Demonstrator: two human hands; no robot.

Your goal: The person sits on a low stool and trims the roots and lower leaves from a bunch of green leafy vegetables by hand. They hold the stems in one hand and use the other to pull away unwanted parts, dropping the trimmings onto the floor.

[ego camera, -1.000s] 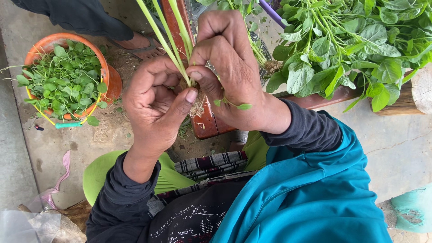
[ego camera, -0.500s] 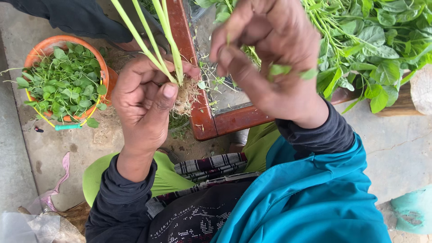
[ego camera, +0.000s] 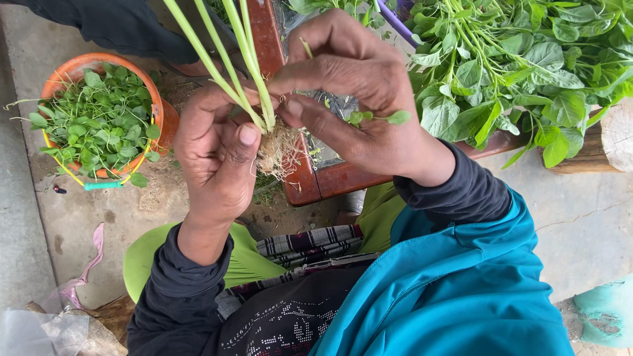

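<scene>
My left hand (ego camera: 214, 158) grips a small bunch of leafy green stems (ego camera: 227, 59) just above their pale, soil-flecked roots (ego camera: 277, 155). The stalks run up and left out of the frame. My right hand (ego camera: 356, 92) pinches the stems at the root end beside my left thumb, and a small leaf (ego camera: 395, 117) sticks out between its fingers. Both hands hover over the corner of a brown wooden tray (ego camera: 316, 181).
A heap of broad-leaved greens (ego camera: 521, 72) lies on the tray at upper right. At left stands an orange bowl (ego camera: 158, 105) full of small-leaved greens (ego camera: 99, 122). Someone's dark sleeve (ego camera: 125, 26) crosses the top left. A green stool edge (ego camera: 142, 264) and concrete floor lie below.
My right hand had lifted away from the bunch half a second ago; now it has come back down and pinches the stems at the roots again.
</scene>
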